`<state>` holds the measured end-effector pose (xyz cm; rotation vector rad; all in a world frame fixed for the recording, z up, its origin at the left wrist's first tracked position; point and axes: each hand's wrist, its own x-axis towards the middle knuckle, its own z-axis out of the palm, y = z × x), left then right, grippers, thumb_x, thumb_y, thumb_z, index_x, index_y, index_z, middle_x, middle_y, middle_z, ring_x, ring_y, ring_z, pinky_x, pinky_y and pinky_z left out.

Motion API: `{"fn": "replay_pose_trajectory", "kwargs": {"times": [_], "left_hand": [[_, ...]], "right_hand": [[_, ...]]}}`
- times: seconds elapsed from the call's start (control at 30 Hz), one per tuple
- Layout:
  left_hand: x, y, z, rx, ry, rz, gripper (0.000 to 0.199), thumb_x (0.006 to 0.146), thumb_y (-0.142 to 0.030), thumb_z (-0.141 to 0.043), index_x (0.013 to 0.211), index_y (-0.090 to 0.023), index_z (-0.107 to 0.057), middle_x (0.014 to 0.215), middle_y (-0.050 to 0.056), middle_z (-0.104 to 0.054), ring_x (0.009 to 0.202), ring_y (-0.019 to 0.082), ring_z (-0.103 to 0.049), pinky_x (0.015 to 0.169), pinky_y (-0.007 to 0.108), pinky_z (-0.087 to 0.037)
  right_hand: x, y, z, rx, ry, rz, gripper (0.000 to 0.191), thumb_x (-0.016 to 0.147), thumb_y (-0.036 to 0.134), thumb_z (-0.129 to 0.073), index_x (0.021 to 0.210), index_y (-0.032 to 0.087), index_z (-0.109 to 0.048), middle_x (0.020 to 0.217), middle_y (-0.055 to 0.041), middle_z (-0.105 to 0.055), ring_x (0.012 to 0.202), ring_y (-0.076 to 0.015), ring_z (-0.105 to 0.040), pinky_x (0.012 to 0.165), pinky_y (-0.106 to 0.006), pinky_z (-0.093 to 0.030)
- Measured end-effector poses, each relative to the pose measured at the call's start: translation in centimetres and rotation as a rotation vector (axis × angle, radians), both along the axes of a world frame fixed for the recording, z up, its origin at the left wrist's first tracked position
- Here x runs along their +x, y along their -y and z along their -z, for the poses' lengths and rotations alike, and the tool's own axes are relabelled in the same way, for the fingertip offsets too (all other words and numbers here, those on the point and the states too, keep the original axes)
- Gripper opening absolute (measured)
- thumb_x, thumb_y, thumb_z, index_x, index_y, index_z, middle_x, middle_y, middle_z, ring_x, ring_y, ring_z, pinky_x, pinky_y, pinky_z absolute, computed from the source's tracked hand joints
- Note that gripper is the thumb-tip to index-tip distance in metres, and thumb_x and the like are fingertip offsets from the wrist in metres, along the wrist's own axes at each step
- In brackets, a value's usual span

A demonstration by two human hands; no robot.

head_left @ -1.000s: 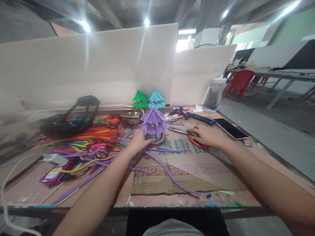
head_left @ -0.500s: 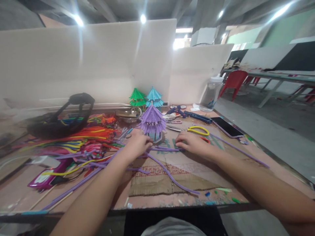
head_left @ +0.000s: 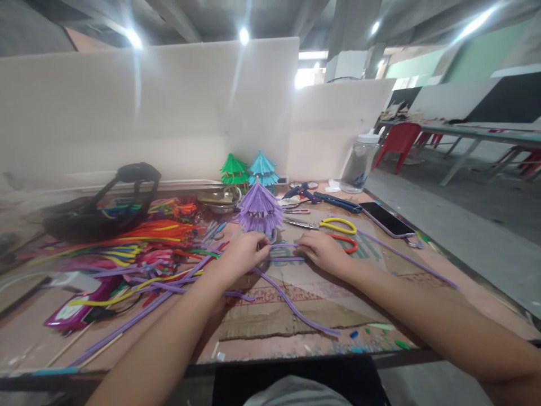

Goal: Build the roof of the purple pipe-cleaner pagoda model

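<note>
My left hand [head_left: 247, 252] is closed with thumb and fingertips together on one end of a short purple pipe cleaner [head_left: 284, 246]. My right hand [head_left: 323, 252] pinches its other end, so the piece runs level between them. A second purple pipe cleaner [head_left: 287, 259] lies just below it on the cardboard [head_left: 270, 324]. Directly behind my left hand stands a small purple two-tiered pagoda [head_left: 258, 208], its base partly hidden. Beside my right hand lie scissors [head_left: 338, 225] with one yellow and one red handle loop.
Green [head_left: 234, 169] and blue pagodas [head_left: 262, 168] stand behind. Bundles of coloured pipe cleaners [head_left: 160, 231], a black bag-like object [head_left: 101, 208] and a purple power strip [head_left: 70, 313] are left. A glue gun [head_left: 302, 193], phone [head_left: 387, 219] and water bottle [head_left: 359, 163] stand or lie right.
Both hands have come closer to the body, and a purple pipe cleaner now stretches between them. The red scissor handle shows more beside my right hand. The view has shifted slightly.
</note>
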<state>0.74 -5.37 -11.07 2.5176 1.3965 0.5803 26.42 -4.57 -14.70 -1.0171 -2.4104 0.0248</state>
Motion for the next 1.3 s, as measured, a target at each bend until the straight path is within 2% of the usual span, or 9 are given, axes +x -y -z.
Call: {"fn": "replay_pose_trajectory", "kwargs": {"times": [0.2, 0.43, 0.57, 0.73, 0.87, 1.0, 1.07, 1.17, 1.3], "left_hand": [[-0.2, 0.6, -0.9, -0.080, 0.033, -0.043, 0.020, 0.084, -0.029, -0.054, 0.086, -0.018, -0.071, 0.076, 0.003, -0.072, 0.066, 0.016, -0.062, 0.059, 0.025, -0.038], [-1.0, 0.6, -2.0, -0.015, 0.010, -0.067, 0.018, 0.084, -0.028, -0.056, 0.078, -0.020, -0.071, 0.071, 0.002, -0.070, 0.072, 0.017, -0.061, 0.064, 0.026, -0.038], [-1.5, 0.8, -2.7, 0.010, -0.015, -0.072, 0.037, 0.089, -0.047, -0.052, 0.067, -0.020, -0.066, 0.060, 0.000, -0.060, 0.063, 0.015, -0.054, 0.059, 0.025, -0.031], [-1.8, 1.6, -4.0, 0.121, 0.065, -0.229, 0.048, 0.092, -0.049, -0.044, 0.055, -0.019, -0.048, 0.051, -0.004, -0.043, 0.051, 0.011, -0.040, 0.055, 0.026, -0.023], [-2.3, 1.3, -4.1, 0.299, 0.192, -0.378, 0.041, 0.093, -0.042, -0.044, 0.059, -0.019, -0.046, 0.057, -0.003, -0.046, 0.056, 0.012, -0.044, 0.057, 0.026, -0.028], [-3.3, -0.5, -2.7, 0.471, 0.298, -0.326, 0.024, 0.091, -0.041, -0.051, 0.090, -0.019, -0.059, 0.089, 0.005, -0.061, 0.085, 0.018, -0.058, 0.077, 0.028, -0.044], [-3.7, -1.6, -1.6, 0.472, 0.332, -0.359, 0.038, 0.085, -0.046, -0.060, 0.109, -0.017, -0.056, 0.104, 0.010, -0.060, 0.099, 0.023, -0.059, 0.087, 0.034, -0.046], [-3.9, -3.0, 0.0, 0.340, 0.442, -0.460, 0.067, 0.077, -0.048, -0.070, 0.128, -0.014, -0.045, 0.117, 0.015, -0.057, 0.111, 0.028, -0.057, 0.096, 0.042, -0.046], [-3.6, -3.8, 1.1, 0.043, 0.607, -0.434, 0.079, 0.074, -0.044, -0.072, 0.137, -0.011, -0.037, 0.124, 0.019, -0.058, 0.112, 0.027, -0.060, 0.099, 0.043, -0.045]], "right_hand": [[0.6, -0.2, 0.0, 0.097, 0.130, 0.068, 0.032, 0.096, 0.018, -0.040, 0.119, 0.017, -0.063, 0.095, -0.0110, -0.071, 0.086, -0.0207, -0.063, 0.078, -0.032, -0.044], [1.0, -0.3, -1.0, 0.003, 0.136, 0.196, 0.026, 0.099, 0.032, -0.042, 0.096, 0.018, -0.064, 0.085, -0.0081, -0.070, 0.080, -0.0204, -0.064, 0.073, -0.029, -0.042], [1.5, -0.7, -0.8, 0.014, 0.182, 0.194, 0.027, 0.099, 0.034, -0.044, 0.093, 0.019, -0.066, 0.084, -0.0081, -0.070, 0.079, -0.0203, -0.063, 0.072, -0.029, -0.041], [1.8, -0.7, -1.4, 0.058, 0.217, 0.148, 0.035, 0.099, 0.041, -0.042, 0.091, 0.019, -0.068, 0.090, -0.0091, -0.068, 0.085, -0.0210, -0.061, 0.075, -0.030, -0.041], [2.4, -1.4, -3.1, 0.059, 0.085, 0.219, 0.030, 0.097, 0.038, -0.044, 0.092, 0.019, -0.066, 0.093, -0.0088, -0.069, 0.088, -0.0222, -0.061, 0.079, -0.032, -0.043], [3.8, -4.8, -4.4, -0.003, -0.099, 0.355, 0.021, 0.093, 0.035, -0.050, 0.098, 0.019, -0.063, 0.098, -0.0090, -0.070, 0.090, -0.0223, -0.063, 0.079, -0.033, -0.046], [4.5, -7.4, -4.7, -0.071, -0.152, 0.401, 0.026, 0.090, 0.031, -0.053, 0.110, 0.017, -0.062, 0.112, -0.0112, -0.068, 0.099, -0.0233, -0.063, 0.086, -0.034, -0.047], [5.0, -11.6, -4.9, -0.209, -0.147, 0.517, 0.042, 0.084, 0.024, -0.059, 0.125, 0.015, -0.057, 0.123, -0.0136, -0.066, 0.106, -0.0246, -0.063, 0.092, -0.034, -0.047], [4.5, -15.7, -4.4, -0.256, -0.120, 0.583, 0.048, 0.081, 0.020, -0.059, 0.129, 0.010, -0.056, 0.121, -0.0179, -0.066, 0.107, -0.0279, -0.063, 0.091, -0.036, -0.048]]}}
